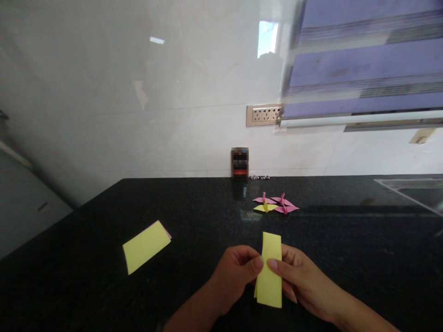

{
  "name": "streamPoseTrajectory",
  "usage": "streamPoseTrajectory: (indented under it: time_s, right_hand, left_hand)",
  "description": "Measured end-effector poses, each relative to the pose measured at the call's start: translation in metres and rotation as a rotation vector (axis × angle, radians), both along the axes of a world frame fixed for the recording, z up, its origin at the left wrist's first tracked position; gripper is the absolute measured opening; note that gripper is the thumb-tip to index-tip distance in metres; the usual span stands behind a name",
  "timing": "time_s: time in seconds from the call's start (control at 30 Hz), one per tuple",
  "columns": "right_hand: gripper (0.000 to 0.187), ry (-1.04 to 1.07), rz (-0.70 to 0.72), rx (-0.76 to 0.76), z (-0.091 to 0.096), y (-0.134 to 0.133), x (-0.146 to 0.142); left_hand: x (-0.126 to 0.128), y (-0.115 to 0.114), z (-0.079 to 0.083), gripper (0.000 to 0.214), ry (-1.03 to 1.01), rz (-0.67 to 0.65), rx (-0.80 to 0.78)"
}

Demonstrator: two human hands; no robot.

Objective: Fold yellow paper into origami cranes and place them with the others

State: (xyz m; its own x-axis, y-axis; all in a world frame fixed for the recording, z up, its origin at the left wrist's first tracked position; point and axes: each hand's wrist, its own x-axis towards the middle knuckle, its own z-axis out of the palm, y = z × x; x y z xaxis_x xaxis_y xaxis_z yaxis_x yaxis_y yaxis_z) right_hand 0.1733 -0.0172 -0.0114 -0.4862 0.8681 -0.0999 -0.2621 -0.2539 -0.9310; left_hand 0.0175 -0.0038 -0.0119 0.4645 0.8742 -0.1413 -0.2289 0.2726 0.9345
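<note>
A folded yellow paper strip (pixel 270 276) is held upright over the black counter (pixel 194 216) near its front edge. My left hand (pixel 235 272) pinches the strip's left edge between thumb and fingers. My right hand (pixel 301 281) grips its right edge, thumb on the front. A second folded yellow paper (pixel 145 246), with a pink edge showing, lies flat on the counter to the left, apart from both hands.
Three small folded paper cranes, pink and yellow (pixel 275 204), sit farther back on the counter. A small dark box (pixel 240 163) stands against the white wall, below a socket strip (pixel 265 115). A sink (pixel 415 191) is at the right edge.
</note>
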Motion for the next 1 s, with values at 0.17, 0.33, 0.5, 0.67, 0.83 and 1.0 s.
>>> streamPoseTrajectory:
  time_s: [0.17,0.33,0.5,0.67,0.83,1.0]
  right_hand:
    - [0.022,-0.035,-0.031,-0.001,0.0007,0.0011,0.0006]
    - [0.024,-0.058,-0.035,0.0,0.0015,0.0017,0.0005]
    - [0.027,-0.054,-0.017,-0.019,0.0035,0.0002,-0.0006]
    - [0.025,0.019,0.009,-0.01,0.0038,0.0002,-0.001]
    - [0.025,0.035,0.016,-0.018,0.0043,0.0004,-0.0014]
    - [0.027,0.03,0.003,-0.028,0.0049,0.0001,-0.0018]
  left_hand:
    - [0.0009,0.0001,0.0024,0.025,0.069,0.058,0.071]
    - [0.0024,0.0001,0.0073,0.025,0.085,0.078,0.087]
    - [0.0015,-0.0002,0.0059,0.025,-0.015,0.001,0.003]
    - [0.0002,-0.0005,0.0031,0.027,-0.029,-0.044,-0.033]
    - [-0.0002,-0.0004,0.003,0.029,-0.043,-0.063,-0.035]
    - [-0.0005,-0.0007,0.0026,0.028,-0.032,-0.058,-0.029]
